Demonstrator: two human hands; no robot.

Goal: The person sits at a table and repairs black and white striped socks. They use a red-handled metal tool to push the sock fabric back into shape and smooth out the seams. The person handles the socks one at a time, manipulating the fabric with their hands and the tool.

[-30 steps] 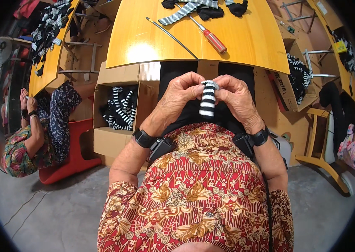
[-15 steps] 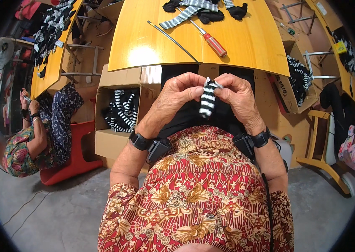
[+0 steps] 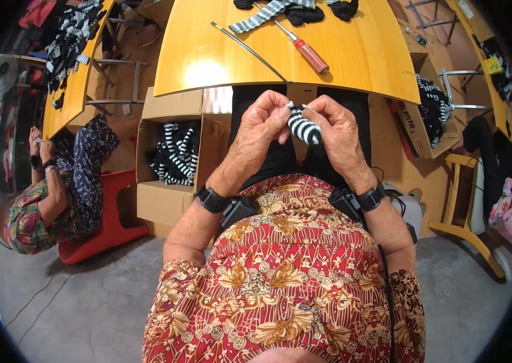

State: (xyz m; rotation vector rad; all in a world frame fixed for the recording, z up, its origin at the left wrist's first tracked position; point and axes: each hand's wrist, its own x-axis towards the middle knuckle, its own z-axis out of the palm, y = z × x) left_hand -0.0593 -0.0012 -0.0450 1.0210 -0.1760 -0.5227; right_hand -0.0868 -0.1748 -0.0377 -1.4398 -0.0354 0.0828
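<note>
My left hand [image 3: 262,124] and my right hand [image 3: 338,127] meet just off the near table edge, over my lap. Between them hangs a small tube-like striped knitted piece [image 3: 304,128], black and white, with a rounded lower end. Each thumb and forefinger pinches its upper edge, one on either side. The fingers partly cover that edge. Beyond my hands, a red-handled screwdriver [image 3: 311,56] and a thin dark metal rod [image 3: 250,52] lie on the yellow table [image 3: 359,57]. At the table's far side are grey-and-white striped and black knitted pieces [image 3: 262,18].
Left of my legs stands an open cardboard box [image 3: 168,202] holding striped knitted pieces; another box [image 3: 443,148] is at the right. A co-worker [image 3: 41,212] sits on a red chair [image 3: 108,224] at the left. Knitted pieces cover a side table [image 3: 77,100].
The knitted piece has tilted, its rounded end swinging to the right. My left hand has turned, its fingers shifting along the upper edge. Both hands have moved slightly toward the table.
</note>
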